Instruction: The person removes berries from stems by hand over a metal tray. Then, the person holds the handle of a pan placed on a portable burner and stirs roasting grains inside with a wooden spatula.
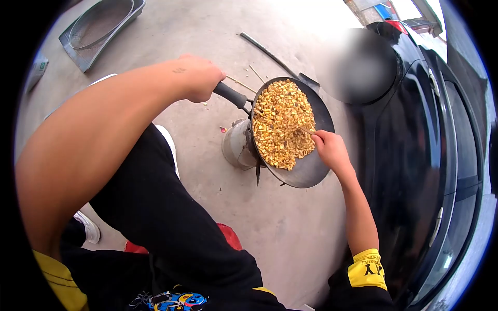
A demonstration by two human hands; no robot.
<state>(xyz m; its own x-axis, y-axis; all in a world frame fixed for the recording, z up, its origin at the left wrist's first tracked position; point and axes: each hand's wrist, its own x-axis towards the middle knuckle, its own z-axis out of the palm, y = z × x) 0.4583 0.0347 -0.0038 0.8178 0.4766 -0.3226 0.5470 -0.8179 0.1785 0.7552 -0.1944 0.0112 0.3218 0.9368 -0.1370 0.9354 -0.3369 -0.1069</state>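
Gripping pan, with stove beneath, by handle in left hand, probably best hold for heavy load of loose kernels; pinching, apparently, stick inside pan in right hand.

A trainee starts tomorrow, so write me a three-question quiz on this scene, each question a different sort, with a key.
1. What does the person's left hand hold?
A) a white shoe
B) the pan handle
C) a car door handle

2. True or false: the yellow pieces cover the whole inside of the pan.

3. Where is the far end of the tool in the right hand?

Key:
1. B.
2. False; part of the pan's inside is bare.
3. Among the yellow pieces, partly hidden by them.
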